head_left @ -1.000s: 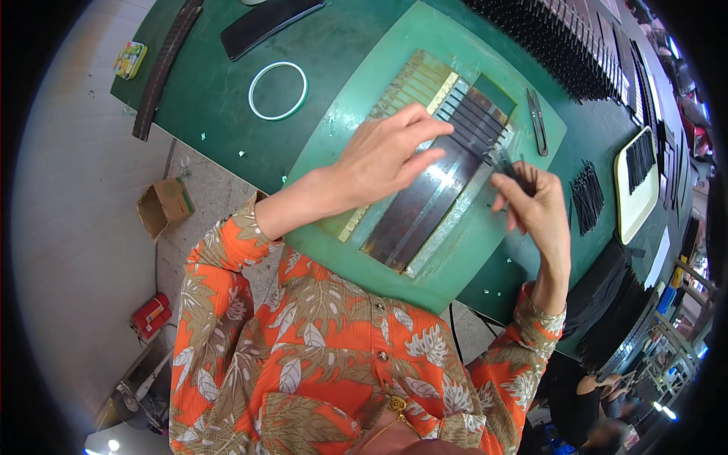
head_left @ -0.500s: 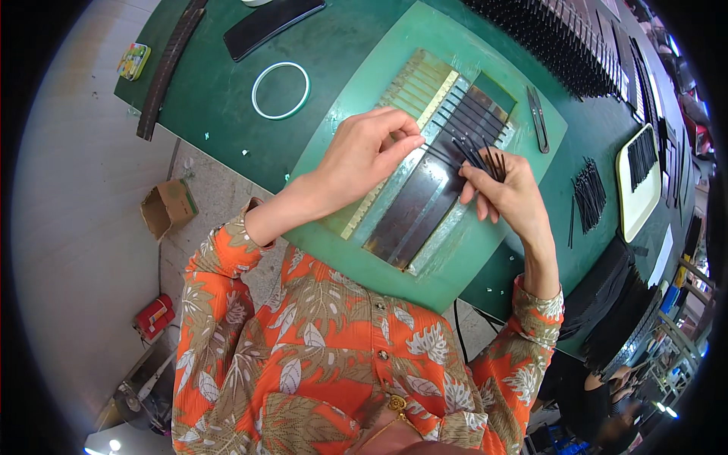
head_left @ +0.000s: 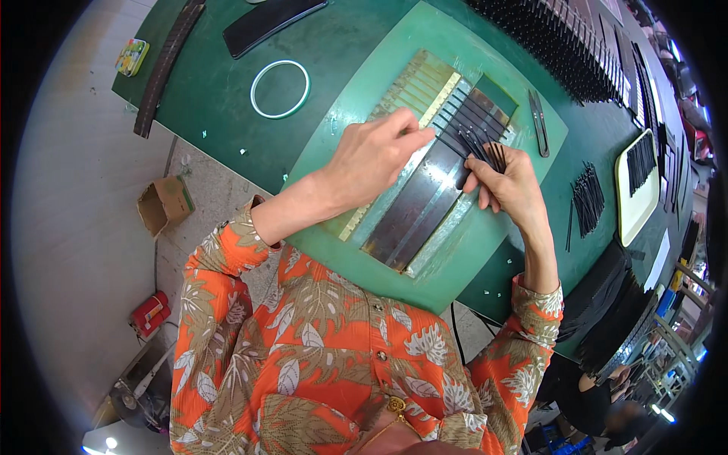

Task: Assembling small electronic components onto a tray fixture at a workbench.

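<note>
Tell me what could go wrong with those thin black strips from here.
The fanned black strips held in the right hand might slip loose and scatter. The left hand is close to the row of laid strips, so it could nudge one out of line.

A green table (head_left: 212,106) carries a paler green mat (head_left: 440,282), on which lie a metal plate (head_left: 409,208) and tweezers (head_left: 543,145). Left of the mat lie a ring (head_left: 278,117), a black case (head_left: 273,27), a small box (head_left: 131,58) and a dark strip (head_left: 171,68), one end jutting past the edge. Right of it lie a loose bundle of black sticks (head_left: 588,199) and a cream tray (head_left: 639,206).
</note>
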Action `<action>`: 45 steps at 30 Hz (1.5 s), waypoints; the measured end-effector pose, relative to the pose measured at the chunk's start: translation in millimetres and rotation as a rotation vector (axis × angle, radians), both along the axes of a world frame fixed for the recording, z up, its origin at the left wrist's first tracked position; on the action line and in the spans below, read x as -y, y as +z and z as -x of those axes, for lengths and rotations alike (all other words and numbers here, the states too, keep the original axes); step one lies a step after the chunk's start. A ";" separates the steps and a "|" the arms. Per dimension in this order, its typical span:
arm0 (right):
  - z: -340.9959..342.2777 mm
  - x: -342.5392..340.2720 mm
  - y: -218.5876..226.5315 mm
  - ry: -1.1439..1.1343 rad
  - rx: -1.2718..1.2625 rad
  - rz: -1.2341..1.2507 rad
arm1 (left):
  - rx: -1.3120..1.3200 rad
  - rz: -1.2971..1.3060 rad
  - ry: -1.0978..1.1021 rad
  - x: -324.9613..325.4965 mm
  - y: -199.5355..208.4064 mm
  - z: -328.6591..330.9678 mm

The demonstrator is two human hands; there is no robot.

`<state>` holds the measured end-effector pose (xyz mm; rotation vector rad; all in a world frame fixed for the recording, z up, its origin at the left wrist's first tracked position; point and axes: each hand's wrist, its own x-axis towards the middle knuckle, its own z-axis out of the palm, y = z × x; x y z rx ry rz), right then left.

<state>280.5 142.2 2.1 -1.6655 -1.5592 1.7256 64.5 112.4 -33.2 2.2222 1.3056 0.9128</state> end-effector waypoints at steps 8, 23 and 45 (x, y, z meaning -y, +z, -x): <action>-16.9 1.8 9.1 0.017 0.036 -0.017 | -0.285 -0.091 -0.044 0.7 4.6 -3.6; -42.5 27.3 8.4 -0.133 -0.079 -0.016 | -0.343 -0.092 -0.015 -13.2 1.2 -15.1; -14.0 50.3 19.7 -0.066 -0.280 0.135 | 0.527 0.761 -0.159 15.9 38.8 -15.5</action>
